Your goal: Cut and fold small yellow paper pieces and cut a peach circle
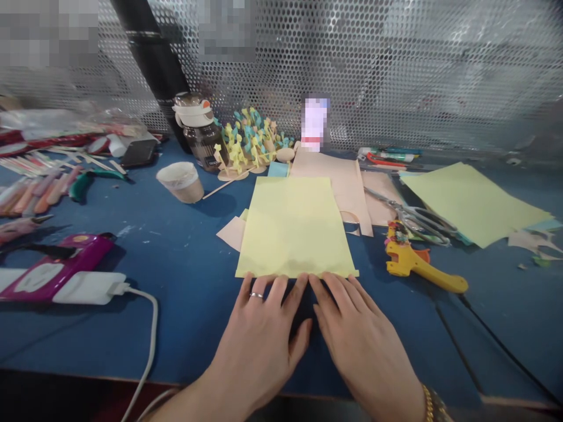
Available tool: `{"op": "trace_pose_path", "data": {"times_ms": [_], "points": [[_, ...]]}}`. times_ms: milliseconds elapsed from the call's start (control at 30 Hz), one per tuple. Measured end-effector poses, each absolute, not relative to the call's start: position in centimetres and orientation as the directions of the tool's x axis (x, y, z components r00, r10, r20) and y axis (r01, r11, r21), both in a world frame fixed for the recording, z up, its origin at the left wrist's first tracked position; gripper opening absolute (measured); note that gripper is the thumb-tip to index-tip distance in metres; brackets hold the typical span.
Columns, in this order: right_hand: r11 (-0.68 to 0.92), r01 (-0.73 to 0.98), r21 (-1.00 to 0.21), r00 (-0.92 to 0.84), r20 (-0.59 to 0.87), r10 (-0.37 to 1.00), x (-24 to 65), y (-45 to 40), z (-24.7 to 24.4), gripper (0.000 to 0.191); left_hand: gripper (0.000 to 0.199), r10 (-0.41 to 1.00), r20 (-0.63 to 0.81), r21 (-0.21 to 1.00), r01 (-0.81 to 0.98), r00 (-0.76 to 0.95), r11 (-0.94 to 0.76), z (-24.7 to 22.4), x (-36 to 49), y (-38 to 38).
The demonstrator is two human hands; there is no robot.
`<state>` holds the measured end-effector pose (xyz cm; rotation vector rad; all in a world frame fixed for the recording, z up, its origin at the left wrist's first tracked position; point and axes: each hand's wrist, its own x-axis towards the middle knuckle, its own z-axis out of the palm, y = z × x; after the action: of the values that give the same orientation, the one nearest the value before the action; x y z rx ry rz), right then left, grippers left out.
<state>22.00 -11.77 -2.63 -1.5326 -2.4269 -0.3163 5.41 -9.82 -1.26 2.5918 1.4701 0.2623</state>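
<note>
On one table [176,246], left hand [261,325], right hand [358,331], both outstretched, touching one yellow sheet [295,227]

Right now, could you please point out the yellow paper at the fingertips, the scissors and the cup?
Yellow paper [295,225]: head view, sheet's middle.
Scissors [399,207]: head view, near the pivot.
Cup [187,190]: head view, outer wall.

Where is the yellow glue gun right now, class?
In the head view, the yellow glue gun lies on the right side of the blue table, just below the scissors and up to the right of the right hand.
</note>
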Motion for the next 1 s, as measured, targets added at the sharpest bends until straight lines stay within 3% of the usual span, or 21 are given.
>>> {"op": "trace_pose_path", "data": {"times_ms": [200,433,667,1000], "points": [[0.416,0.908,0.055,-0.409,0.335,0.849,22.8,-11.8,-2.6,0.036,0.049,0.859,0.102,0.184,0.839,0.501,-0.511,-1.4,5.1,-9.7],[0.378,0.918,0.121,-0.397,0.263,0.879,26.2,-12.7,-2.7,0.039,0.047,0.88,0.121,0.032,0.885,0.459,-0.465,-1.1,3.2,-9.8],[0.332,0.94,0.081,-0.342,0.25,0.906,27.3,-13.1,-3.7,0.043,0.044,0.911,0.147,-0.107,0.921,0.386,-0.374,-0.5,0.0,-10.1],[0.314,0.945,0.095,-0.328,0.255,0.91,28.2,-13.2,-4.6,0.045,0.046,0.913,0.188,-0.123,0.931,0.363,-0.344,-0.7,-1.0,-10.3]]}}
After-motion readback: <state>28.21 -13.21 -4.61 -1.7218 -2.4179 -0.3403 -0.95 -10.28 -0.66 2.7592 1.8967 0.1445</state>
